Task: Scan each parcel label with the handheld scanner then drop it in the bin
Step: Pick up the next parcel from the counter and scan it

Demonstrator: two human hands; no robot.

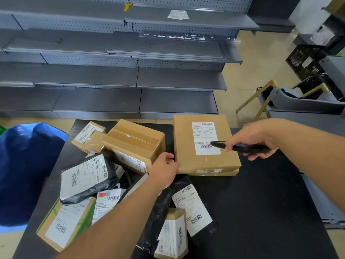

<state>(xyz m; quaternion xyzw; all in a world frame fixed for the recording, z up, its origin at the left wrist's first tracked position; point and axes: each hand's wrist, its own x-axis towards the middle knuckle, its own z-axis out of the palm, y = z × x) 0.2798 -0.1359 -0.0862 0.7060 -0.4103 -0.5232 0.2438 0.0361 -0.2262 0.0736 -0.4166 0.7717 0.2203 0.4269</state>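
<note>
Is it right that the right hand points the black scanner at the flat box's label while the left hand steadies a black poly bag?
Not quite. In the head view the left hand steadies the flat cardboard box at its corner, not a bag. The right hand does point the black scanner at its label.

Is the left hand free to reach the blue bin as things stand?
Probably not yet: the left hand grips the flat box's edge, though nothing blocks the way to the blue bin.

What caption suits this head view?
Right hand aims black handheld scanner at flat brown cardboard parcel's white label; left hand steadies it.
</note>
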